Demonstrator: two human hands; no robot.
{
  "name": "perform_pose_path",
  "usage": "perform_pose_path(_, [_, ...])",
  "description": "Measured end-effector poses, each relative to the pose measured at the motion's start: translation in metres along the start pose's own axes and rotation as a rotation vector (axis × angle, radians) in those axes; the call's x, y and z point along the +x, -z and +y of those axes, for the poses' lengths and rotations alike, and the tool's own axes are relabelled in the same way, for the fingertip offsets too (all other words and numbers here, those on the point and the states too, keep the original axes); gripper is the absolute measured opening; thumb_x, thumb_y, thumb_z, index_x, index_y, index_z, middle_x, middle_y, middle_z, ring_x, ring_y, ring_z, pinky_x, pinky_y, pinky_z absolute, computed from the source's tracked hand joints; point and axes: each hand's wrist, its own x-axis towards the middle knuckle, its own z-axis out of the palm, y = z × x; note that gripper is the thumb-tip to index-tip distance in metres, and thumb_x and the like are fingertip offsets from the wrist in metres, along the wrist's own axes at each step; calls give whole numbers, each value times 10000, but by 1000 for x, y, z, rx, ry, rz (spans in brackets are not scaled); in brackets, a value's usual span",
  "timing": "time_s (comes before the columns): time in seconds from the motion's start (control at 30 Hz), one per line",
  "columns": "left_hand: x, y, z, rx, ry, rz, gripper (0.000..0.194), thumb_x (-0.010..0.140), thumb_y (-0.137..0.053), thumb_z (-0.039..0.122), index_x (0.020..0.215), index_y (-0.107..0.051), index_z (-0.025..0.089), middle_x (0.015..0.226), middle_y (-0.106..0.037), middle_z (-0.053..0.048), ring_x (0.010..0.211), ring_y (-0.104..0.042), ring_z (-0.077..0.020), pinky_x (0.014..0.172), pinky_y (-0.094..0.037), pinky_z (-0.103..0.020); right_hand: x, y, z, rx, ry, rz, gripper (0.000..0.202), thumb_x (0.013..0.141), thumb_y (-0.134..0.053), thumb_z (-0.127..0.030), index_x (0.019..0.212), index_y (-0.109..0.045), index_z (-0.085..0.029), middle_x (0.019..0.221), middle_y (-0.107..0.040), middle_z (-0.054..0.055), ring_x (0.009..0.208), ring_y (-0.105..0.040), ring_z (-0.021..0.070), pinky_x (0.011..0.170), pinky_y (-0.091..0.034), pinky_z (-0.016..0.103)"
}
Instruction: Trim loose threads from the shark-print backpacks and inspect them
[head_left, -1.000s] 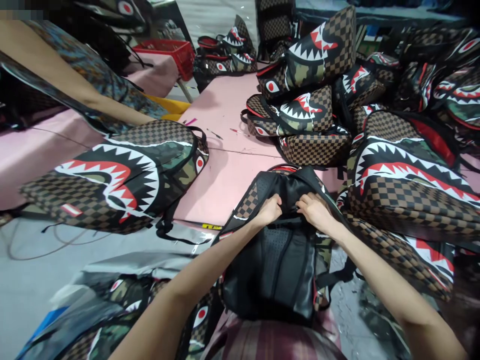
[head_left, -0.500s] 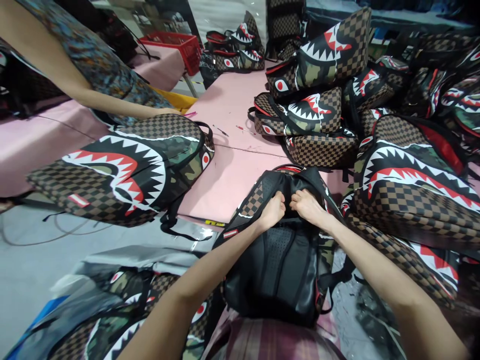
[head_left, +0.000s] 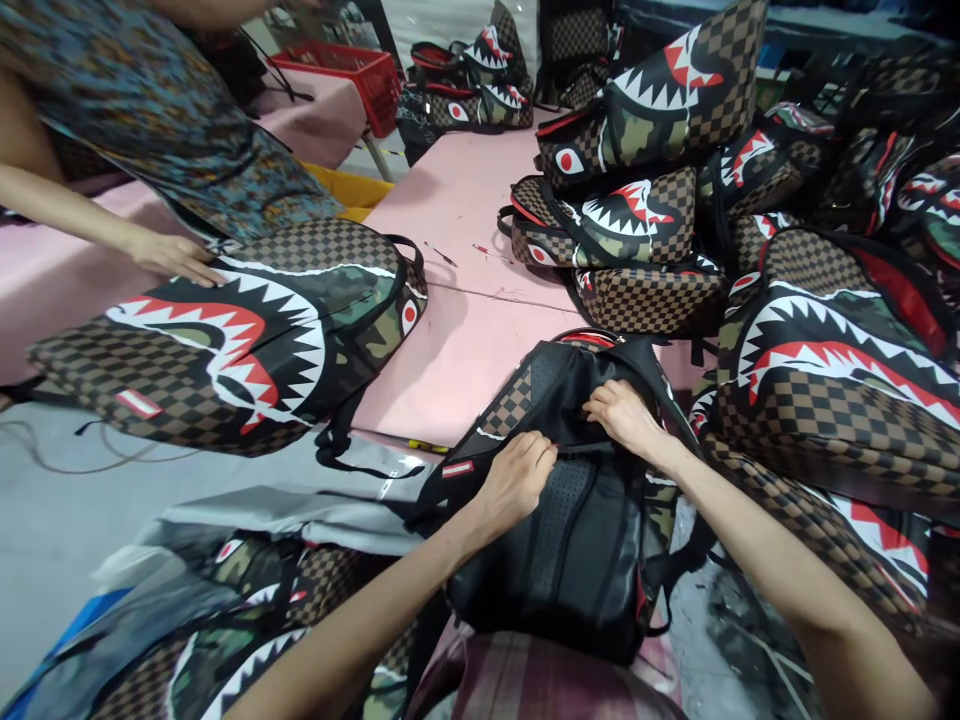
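At the lower centre of the frame, a black-backed backpack (head_left: pixel 559 560) is resting by the pink desk (head_left: pixel 431 375). The right hand (head_left: pixel 621 412) is pinching its fabric, fingers nearly closed; the left hand (head_left: pixel 519 474) is curling against its back, whether gripping I cannot tell.

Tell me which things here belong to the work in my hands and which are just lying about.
In the work: the black-backed backpack; your left hand and right hand, both on it.

Lying about: two pens on the pink table; the red crate behind; stacked backpacks toward the right.
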Motion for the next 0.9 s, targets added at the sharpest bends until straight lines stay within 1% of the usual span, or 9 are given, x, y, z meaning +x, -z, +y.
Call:
perform_pose_path(0.07, [-5, -1, 1, -20, -10, 17, 234, 859, -411, 99, 1024, -574, 128, 980, -596, -97, 1001, -512, -226, 929, -436, -369, 7, -3, -1, -20, 34, 5, 160, 899, -515, -218, 872, -666, -172, 882, -611, 68, 861, -462, 204, 747, -304, 333])
perform_pose_path(0.13, [-8, -2, 1, -29, -13, 10, 246, 845, -402, 85, 1018, -573, 121, 978, -592, -100, 990, -506, -226, 930, -435, -370, 12, -6, -2, -54, 62, 2, 155, 895, -518, -202, 841, -659, -167, 867, -607, 65, 859, -459, 206, 745, -302, 336])
perform_pose_path(0.3, [-3, -2, -1, -13, -26, -8, 227, 803, -429, 74, 969, -580, 110, 946, -594, -103, 968, -509, -237, 900, -455, -384, 18, -11, 0, -84, 92, -11, 163, 901, -509, -202, 827, -649, -167, 853, -609, 54, 857, -466, 200, 740, -303, 333])
perform_pose_path(0.43, [-1, -3, -2, -28, -13, -13, 231, 795, -427, 73, 963, -579, 125, 949, -596, -107, 984, -512, -238, 886, -465, -395, 23, -13, 2, -105, 120, -18, 179, 909, -488, -189, 835, -650, -171, 853, -613, 55, 854, -469, 197, 738, -307, 334])
perform_pose_path(0.6, [-2, -4, -3, -45, -21, 28, 249, 795, -421, 70, 983, -578, 117, 967, -593, -112, 999, -513, -240, 900, -460, -396, 32, -18, 7, -127, 190, -34, 206, 921, -451, -176, 862, -649, -165, 865, -619, 59, 859, -471, 204, 738, -305, 336])
perform_pose_path(0.7, [-2, -6, -4, -55, -22, 46, 253, 812, -403, 74, 994, -571, 125, 968, -592, -111, 1007, -510, -234, 901, -460, -397, 31, -21, 11, -99, 180, -37, 225, 926, -432, -165, 858, -647, -164, 831, -616, 56, 840, -472, 198, 736, -304, 330])
perform_pose_path(0.8, [-2, -7, -4, -53, -17, 53, 240, 821, -405, 79, 991, -567, 125, 971, -589, -106, 1008, -504, -231, 907, -458, -388, 28, -19, 13, -48, 142, -48, 222, 927, -442, -189, 843, -647, -168, 796, -606, 48, 826, -474, 195, 741, -312, 325])
perform_pose_path(0.9, [-2, -7, -4, -50, -15, 61, 223, 820, -416, 73, 982, -564, 110, 955, -588, -104, 1003, -495, -230, 911, -455, -378, 25, -10, 13, -26, 87, -46, 167, 899, -512, -263, 886, -646, -164, 856, -600, 62, 841, -470, 207, 747, -326, 324])
